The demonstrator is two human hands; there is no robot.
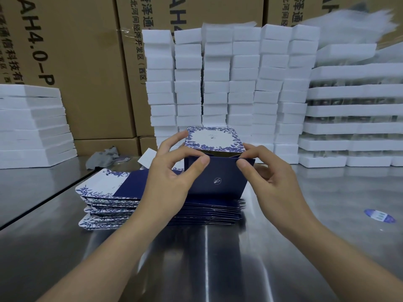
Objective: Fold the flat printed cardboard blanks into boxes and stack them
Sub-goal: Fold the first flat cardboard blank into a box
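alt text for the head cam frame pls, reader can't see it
The left hand and right hand pinch the top edge of a half-folded navy box, its white blue-floral lid flap raised, over a stack of flat blanks on a steel table. White foam blocks and brown cartons stand behind.

Single view: 1 head-worn wide-angle camera, aimed forward and down over a steel table [54, 247]. The left hand [172, 184] and right hand [277, 182] hold a box [214, 140] near the lens at centre. Foam stacks [244, 83] and cartons [87, 62] fill the far field.
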